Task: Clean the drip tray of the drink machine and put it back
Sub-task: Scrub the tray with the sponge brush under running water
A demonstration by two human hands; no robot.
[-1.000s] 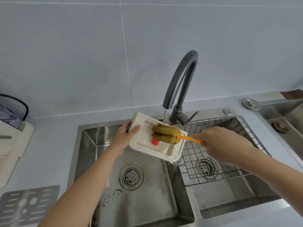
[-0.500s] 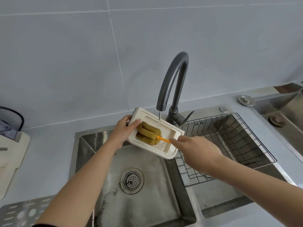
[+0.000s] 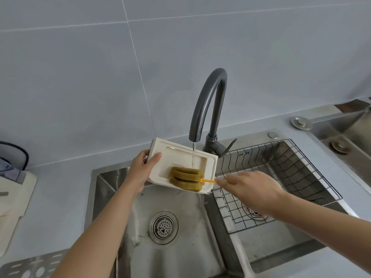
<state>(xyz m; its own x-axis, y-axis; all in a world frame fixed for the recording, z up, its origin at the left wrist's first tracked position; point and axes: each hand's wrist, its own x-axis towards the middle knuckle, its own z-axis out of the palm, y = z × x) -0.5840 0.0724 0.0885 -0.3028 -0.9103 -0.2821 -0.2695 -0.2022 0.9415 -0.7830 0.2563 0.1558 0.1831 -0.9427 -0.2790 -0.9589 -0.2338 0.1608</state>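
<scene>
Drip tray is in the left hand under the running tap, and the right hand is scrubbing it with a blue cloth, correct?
Not a blue cloth: the head view shows the right hand scrubbing the drip tray with an orange-handled sponge brush. Left hand and running tap are as stated.

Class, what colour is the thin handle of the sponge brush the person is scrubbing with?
Orange handle, seen in the head view; the sponge head is olive-yellow.

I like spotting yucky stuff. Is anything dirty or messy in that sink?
Yes. Dark specks and grime lie on the floor of the left sink basin, near the drain. Nothing looks spilled or broken.
</scene>
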